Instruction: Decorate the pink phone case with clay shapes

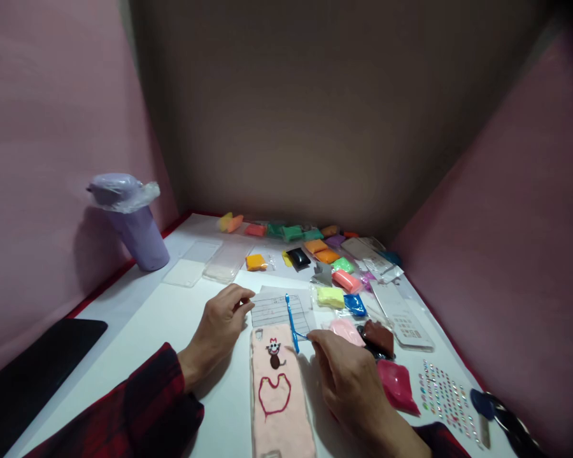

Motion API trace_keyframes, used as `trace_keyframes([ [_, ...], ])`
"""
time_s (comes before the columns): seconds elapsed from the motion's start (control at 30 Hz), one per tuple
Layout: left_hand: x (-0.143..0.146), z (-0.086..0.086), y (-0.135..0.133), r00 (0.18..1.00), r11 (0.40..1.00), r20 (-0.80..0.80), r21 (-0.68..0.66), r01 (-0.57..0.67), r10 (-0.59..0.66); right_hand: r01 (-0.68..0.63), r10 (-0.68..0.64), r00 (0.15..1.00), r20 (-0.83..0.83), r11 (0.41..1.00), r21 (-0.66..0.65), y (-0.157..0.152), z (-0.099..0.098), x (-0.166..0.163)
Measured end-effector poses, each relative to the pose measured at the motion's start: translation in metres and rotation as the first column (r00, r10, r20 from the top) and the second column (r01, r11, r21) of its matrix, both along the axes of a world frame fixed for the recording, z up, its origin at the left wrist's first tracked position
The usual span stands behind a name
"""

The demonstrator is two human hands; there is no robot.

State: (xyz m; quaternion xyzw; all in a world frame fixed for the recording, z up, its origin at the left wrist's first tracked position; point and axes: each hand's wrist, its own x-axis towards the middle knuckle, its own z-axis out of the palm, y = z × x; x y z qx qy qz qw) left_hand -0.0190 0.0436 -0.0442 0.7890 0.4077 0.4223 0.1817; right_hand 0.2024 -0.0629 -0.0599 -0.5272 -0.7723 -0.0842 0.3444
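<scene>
A phone case coated in pale pink clay lies in front of me, with a small brown cat figure and a dark red clay outline on it. My right hand is closed in a pinch at the case's upper right, on a thin blue plastic tool. That tool reaches over a ruled paper behind the case. At the paper's left edge, my left hand has thumb and forefinger drawn close together; whatever is between them is too small to make out.
Several bagged clay pieces, including yellow and magenta, spread at the back and right. Clear cases lie back left. A purple bottle stands left, above a black flat object. A gem sheet lies right.
</scene>
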Motion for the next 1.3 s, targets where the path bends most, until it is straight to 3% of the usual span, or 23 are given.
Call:
trace_keyframes([
  [0.6,0.003,0.003,-0.005,1.000,0.994,-0.025,-0.111,0.004,-0.007,-0.008,0.007,0.999,-0.047,1.000,-0.015,-0.001,0.005,-0.002],
  [1.3,0.004,0.001,-0.005,0.996,0.990,-0.082,-0.135,0.032,-0.044,0.007,-0.018,0.993,-0.118,0.996,-0.089,-0.002,0.004,-0.001],
])
